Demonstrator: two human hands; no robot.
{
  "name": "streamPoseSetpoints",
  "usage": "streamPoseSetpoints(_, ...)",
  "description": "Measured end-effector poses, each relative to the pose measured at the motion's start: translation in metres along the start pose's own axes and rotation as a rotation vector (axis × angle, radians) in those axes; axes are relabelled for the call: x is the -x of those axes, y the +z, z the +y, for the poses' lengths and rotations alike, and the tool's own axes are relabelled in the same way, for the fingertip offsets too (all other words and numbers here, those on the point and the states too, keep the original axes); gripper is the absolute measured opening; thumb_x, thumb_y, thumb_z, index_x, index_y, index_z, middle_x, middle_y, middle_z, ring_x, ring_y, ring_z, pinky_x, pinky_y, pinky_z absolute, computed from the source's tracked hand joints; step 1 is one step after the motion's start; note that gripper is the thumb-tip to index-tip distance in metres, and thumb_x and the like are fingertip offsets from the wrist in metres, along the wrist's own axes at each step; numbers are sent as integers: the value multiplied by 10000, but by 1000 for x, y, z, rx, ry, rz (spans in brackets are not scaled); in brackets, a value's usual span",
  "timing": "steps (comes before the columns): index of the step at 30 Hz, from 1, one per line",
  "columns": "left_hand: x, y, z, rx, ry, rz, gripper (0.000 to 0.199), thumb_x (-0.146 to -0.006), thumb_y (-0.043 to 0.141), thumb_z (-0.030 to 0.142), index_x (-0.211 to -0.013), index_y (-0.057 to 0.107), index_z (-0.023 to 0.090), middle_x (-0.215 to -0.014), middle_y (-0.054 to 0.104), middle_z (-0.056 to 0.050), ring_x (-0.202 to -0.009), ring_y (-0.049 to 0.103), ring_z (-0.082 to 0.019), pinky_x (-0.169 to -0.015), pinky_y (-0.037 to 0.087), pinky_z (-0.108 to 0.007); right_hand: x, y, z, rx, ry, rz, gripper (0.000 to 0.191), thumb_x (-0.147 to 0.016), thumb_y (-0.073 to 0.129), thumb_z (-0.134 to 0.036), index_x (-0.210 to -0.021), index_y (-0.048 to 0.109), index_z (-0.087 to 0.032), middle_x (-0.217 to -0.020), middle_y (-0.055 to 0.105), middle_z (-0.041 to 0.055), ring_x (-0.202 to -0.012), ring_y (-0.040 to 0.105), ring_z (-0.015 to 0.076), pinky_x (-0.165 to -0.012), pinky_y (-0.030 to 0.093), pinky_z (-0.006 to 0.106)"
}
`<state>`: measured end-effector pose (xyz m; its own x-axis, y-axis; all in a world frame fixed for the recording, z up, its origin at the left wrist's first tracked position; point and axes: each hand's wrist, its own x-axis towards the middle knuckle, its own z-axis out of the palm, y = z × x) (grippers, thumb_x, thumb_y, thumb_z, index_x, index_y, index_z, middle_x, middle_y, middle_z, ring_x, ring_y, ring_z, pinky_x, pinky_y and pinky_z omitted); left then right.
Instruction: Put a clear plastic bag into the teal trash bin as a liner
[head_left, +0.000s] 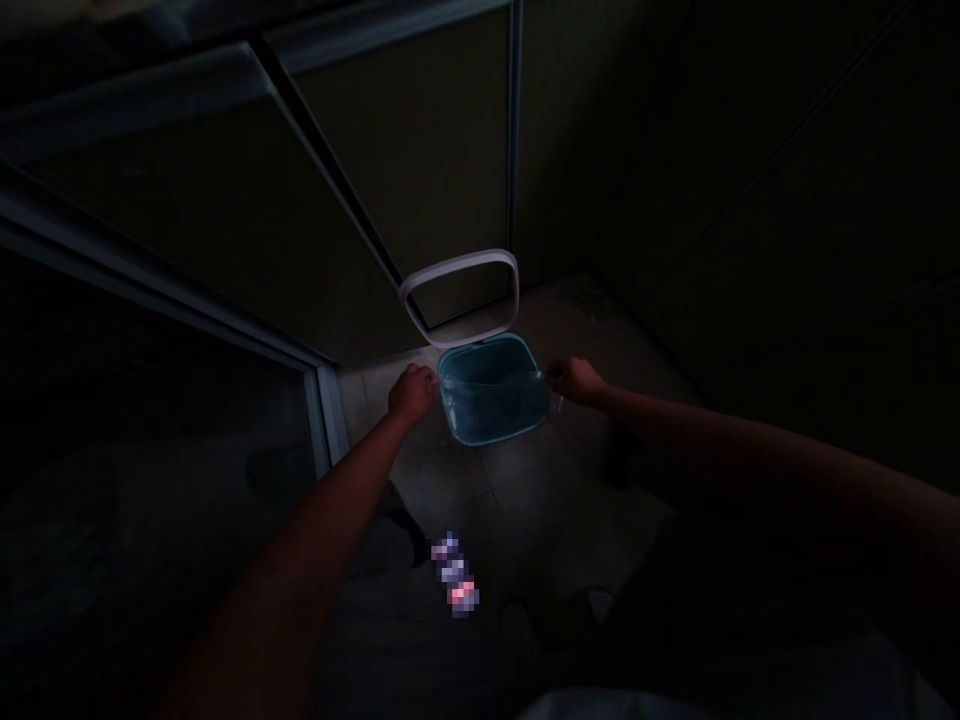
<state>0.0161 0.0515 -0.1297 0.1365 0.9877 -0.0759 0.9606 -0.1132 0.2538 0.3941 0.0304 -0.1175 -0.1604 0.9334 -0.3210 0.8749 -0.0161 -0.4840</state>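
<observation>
A translucent blue plastic tub [493, 392] hangs low over the floor in front of me, seen from above. A white rounded-rectangular plastic frame [459, 296] rises from its far edge, like an opened lid rim. My left hand [411, 392] is closed on the tub's left edge. On the opposite edge, my right hand [576, 380] grips the tub, with the fingers partly in shadow. Inside the tub I see no distinct object, though the dim light hides detail.
Pale floor tiles [510, 480] lie under the tub, meeting dark wall panels [675, 200] at the right. A metal door or window frame [322, 420] runs along the left. A pixelated patch [454, 575] covers something below my arms.
</observation>
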Motion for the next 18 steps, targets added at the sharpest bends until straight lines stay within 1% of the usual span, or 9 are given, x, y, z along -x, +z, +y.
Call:
streamPoseSetpoints(3, -21, 16, -9, 227, -79, 22, 132, -932, 583, 277, -913, 695, 210, -1077, 680, -79, -1012, 645, -211, -899, 509, -321, -16, -2, 1, -171, 198, -54, 216, -1007, 581, -247, -901, 739, -145, -833, 770, 67, -694, 704, 138, -592, 455, 199)
streamPoseSetpoints(5, -33, 28, -14, 394, -137, 25, 127, -902, 574, 253, -856, 677, 194, -1006, 701, -73, -977, 648, -206, -924, 509, -329, -27, -2, 1, -280, 286, -77, 266, -1028, 567, -278, -867, 720, -132, -821, 763, 74, -600, 663, 115, -521, 435, 191)
streamPoseSetpoints(8, -46, 41, -19, 525, -180, 15, 145, -890, 540, 244, -809, 650, 193, -900, 715, -48, -898, 654, -196, -879, 514, -319, -43, 3, 0, -365, 326, -46, 268, -1023, 575, -276, -856, 719, -124, -882, 772, 84, -537, 600, 87, -463, 405, 188)
streamPoseSetpoints(12, -56, 49, -25, 620, -221, 20, 129, -873, 551, 266, -789, 627, 203, -820, 703, -22, -829, 648, -189, -825, 513, -310, -66, 9, -4, -507, 350, 15, 212, -1010, 570, -233, -959, 732, -106, -948, 783, 100, -520, 548, 69, -457, 416, 179)
streamPoseSetpoints(14, -61, 51, -27, 673, -240, 34, 113, -861, 572, 276, -787, 621, 205, -821, 702, -23, -835, 650, -190, -824, 509, -306, -77, 12, -8, -585, 356, 63, 194, -1001, 564, -201, -956, 720, -95, -935, 779, 104, -518, 534, 65, -457, 416, 176)
streamPoseSetpoints(18, -70, 54, -30, 781, -285, 51, 123, -868, 599, 305, -789, 590, 211, -785, 682, -17, -805, 647, -178, -808, 505, -290, -94, 15, -11, -690, 384, 120, 198, -985, 563, -164, -837, 683, -111, -819, 737, 74, -491, 518, 72, -447, 404, 191)
